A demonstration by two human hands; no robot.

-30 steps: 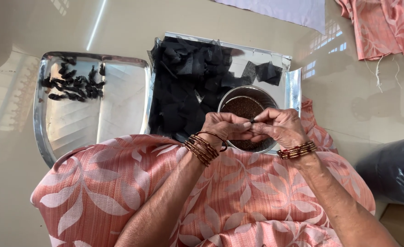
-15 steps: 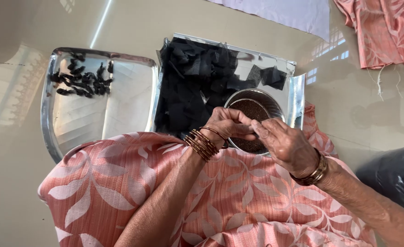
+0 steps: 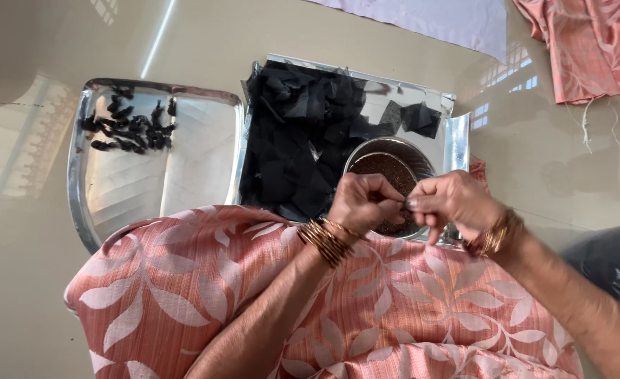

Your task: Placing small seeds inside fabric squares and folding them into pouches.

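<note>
My left hand [image 3: 363, 203] and my right hand [image 3: 454, 203] meet fingertip to fingertip over a round steel bowl [image 3: 422, 163] of small dark seeds. Both pinch something tiny and dark between them, mostly hidden by the fingers. Behind the bowl a steel tray [image 3: 457, 137] carries a heap of black cloth pieces [image 3: 303, 147]. To the left stands a second steel tray [image 3: 162, 175] with several small black tied bundles [image 3: 131, 126] in its far corner. Both wrists wear golden bangles.
My lap is covered by salmon cloth with a white leaf pattern [image 3: 204, 295]. A matching folded cloth [image 3: 583, 42] lies at the top right, a pale sheet [image 3: 436, 17] at the top, a dark plastic bag [image 3: 608, 263] at the right. The floor is glossy beige.
My right hand has lifted from beside the bowl and drawn level with the left, so the fingertips now meet over the bowl. The view has shifted slightly.
</note>
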